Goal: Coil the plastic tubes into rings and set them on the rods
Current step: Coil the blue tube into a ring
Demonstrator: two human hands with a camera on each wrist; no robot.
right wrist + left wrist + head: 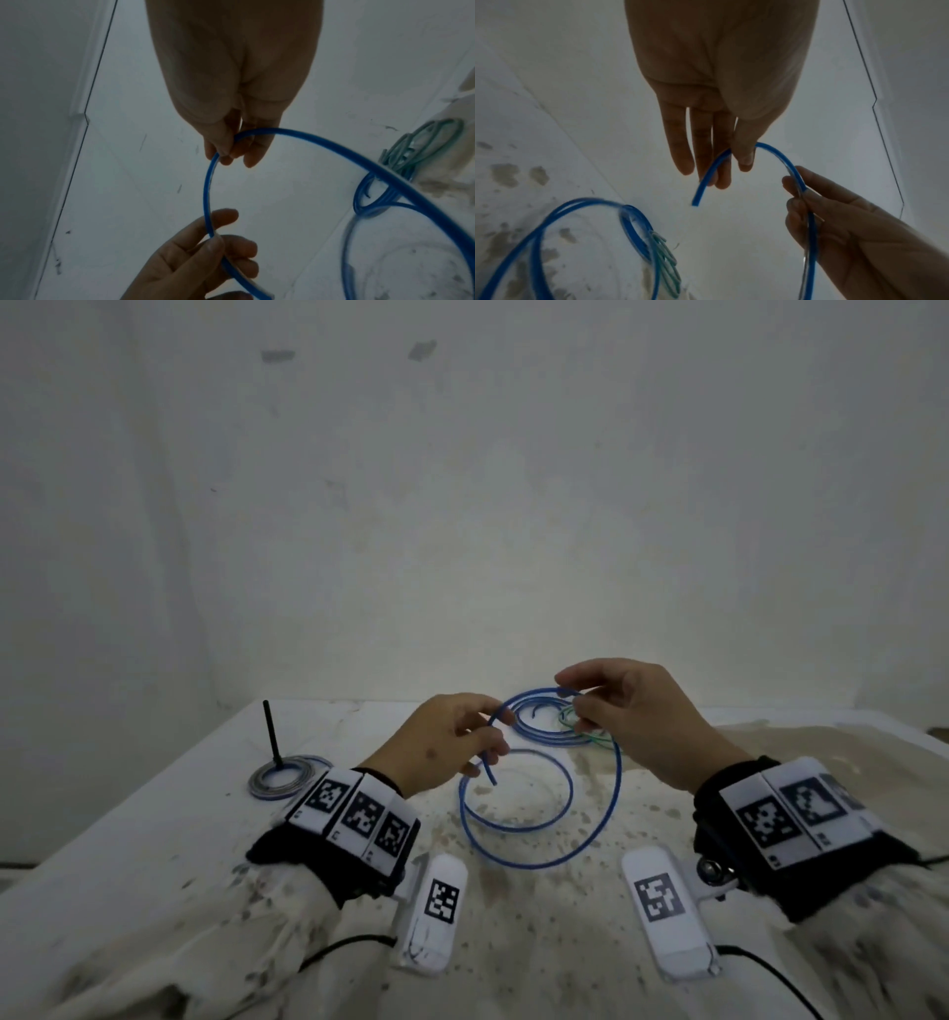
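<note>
Both hands hold one blue plastic tube (619, 773) above the table. My left hand (495, 737) pinches it near its free end, which hangs down below the fingers. My right hand (575, 706) pinches it farther along the arc. From there the tube drops into two loose loops on the table. In the left wrist view, the thumb and fingers of the left hand (727, 162) pinch the blue tube (777, 152). The right hand (231, 150) grips the blue tube (207, 192) in the right wrist view. A black rod (270, 731) stands at the left with a coiled ring (267, 791) around its base.
Behind the hands, another coiled blue tube (534, 711) and a green tube (590, 739) lie on the stained white table (154, 814). A pale wall rises directly behind the table's far edge. Cables run from both wrist bands toward me.
</note>
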